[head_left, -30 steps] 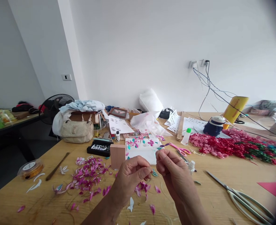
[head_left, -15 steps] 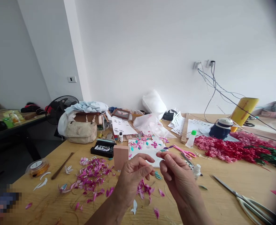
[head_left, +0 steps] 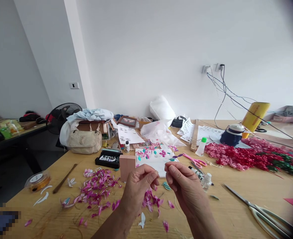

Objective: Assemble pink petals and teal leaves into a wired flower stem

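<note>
My left hand (head_left: 140, 187) is closed in a pinch, thumb against index finger, above the magenta petals (head_left: 151, 200). A short gap to the right, my right hand (head_left: 185, 182) also pinches thumb and index finger together. Anything between the fingertips of either hand is too small or thin to make out. Behind the hands lies a white sheet (head_left: 143, 161) with pink flowers (head_left: 162, 153) and teal leaves along its upper part. Teal leaf pieces (head_left: 166, 186) rest on the table between the wrists, and a white petal shape (head_left: 143, 219) lies nearer me.
A heap of magenta petals (head_left: 99, 189) spreads to the left, beside a wooden block (head_left: 127, 167) and a black case (head_left: 108, 160). Large scissors (head_left: 253, 207), pink scissors (head_left: 195, 160), a clear bottle (head_left: 206, 182) and red-pink flower bunches (head_left: 236, 156) occupy the right.
My left hand's thumb and index finger, apart before, have come together in a pinch. The right hand keeps its pinch. The view has shifted slightly.
</note>
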`<move>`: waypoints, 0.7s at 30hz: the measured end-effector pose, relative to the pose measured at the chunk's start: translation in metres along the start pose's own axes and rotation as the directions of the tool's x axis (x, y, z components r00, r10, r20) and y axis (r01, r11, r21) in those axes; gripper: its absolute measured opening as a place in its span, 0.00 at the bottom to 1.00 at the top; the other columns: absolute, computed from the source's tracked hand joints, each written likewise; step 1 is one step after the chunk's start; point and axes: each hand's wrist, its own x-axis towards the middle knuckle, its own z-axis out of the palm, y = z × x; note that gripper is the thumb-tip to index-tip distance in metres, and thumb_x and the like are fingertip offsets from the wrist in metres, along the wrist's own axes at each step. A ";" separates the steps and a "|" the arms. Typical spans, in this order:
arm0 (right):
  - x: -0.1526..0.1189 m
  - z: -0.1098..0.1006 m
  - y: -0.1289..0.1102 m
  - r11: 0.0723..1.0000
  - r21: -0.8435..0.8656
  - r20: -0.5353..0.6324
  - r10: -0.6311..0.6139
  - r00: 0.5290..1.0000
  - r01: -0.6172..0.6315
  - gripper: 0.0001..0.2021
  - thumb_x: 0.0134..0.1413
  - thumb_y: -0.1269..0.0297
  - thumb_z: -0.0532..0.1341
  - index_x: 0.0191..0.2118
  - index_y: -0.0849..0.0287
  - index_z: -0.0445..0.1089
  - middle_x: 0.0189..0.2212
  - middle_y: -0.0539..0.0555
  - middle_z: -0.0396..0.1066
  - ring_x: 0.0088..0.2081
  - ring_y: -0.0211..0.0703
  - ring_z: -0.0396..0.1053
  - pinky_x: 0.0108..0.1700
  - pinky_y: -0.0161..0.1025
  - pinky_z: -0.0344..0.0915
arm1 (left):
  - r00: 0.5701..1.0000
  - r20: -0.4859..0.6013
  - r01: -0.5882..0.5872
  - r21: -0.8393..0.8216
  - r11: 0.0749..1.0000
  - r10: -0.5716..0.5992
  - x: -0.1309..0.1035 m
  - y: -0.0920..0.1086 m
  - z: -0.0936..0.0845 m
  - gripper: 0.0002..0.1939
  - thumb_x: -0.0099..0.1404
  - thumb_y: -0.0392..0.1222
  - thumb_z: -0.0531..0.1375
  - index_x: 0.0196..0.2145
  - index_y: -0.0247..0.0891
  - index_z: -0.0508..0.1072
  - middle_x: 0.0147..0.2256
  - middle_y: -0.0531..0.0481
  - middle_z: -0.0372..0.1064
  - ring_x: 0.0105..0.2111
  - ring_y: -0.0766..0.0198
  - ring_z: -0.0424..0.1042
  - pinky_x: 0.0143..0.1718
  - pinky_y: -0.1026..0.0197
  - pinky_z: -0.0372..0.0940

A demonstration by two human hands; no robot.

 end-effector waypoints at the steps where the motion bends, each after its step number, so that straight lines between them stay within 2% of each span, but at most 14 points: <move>1: 0.000 0.000 0.001 1.000 -0.009 0.003 -0.003 1.000 0.003 0.12 0.26 0.60 0.73 0.23 0.59 0.77 0.17 0.51 0.69 0.16 0.28 0.56 0.15 0.26 0.45 | 1.000 -0.009 0.006 -0.009 1.000 -0.006 0.000 -0.001 0.000 0.12 0.58 0.45 0.61 0.22 0.34 0.70 0.20 0.53 0.63 0.22 0.71 0.61 0.25 0.67 0.58; 8: 0.000 -0.002 0.004 0.995 -0.104 -0.016 -0.009 1.000 0.007 0.12 0.27 0.60 0.73 0.23 0.59 0.77 0.16 0.51 0.69 0.16 0.29 0.58 0.15 0.27 0.49 | 0.993 -0.118 0.022 0.037 0.999 -0.018 0.006 -0.007 -0.005 0.14 0.54 0.48 0.62 0.22 0.34 0.70 0.18 0.55 0.61 0.20 0.71 0.59 0.22 0.67 0.56; 17: 0.002 0.002 0.012 0.996 -0.081 -0.041 -0.025 0.999 0.022 0.12 0.29 0.61 0.72 0.27 0.58 0.78 0.18 0.50 0.69 0.16 0.28 0.58 0.16 0.28 0.50 | 0.991 -0.135 0.008 0.139 0.990 0.011 0.012 -0.012 -0.010 0.12 0.57 0.46 0.60 0.22 0.35 0.69 0.16 0.56 0.59 0.19 0.72 0.57 0.22 0.68 0.53; 21: 0.004 0.002 0.015 0.996 -0.062 -0.048 -0.063 0.997 0.060 0.12 0.29 0.61 0.72 0.26 0.60 0.77 0.18 0.49 0.68 0.15 0.29 0.57 0.15 0.28 0.48 | 0.991 -0.131 0.024 0.224 0.974 0.006 0.012 -0.011 -0.008 0.13 0.56 0.46 0.60 0.21 0.35 0.69 0.16 0.56 0.58 0.19 0.72 0.56 0.22 0.68 0.53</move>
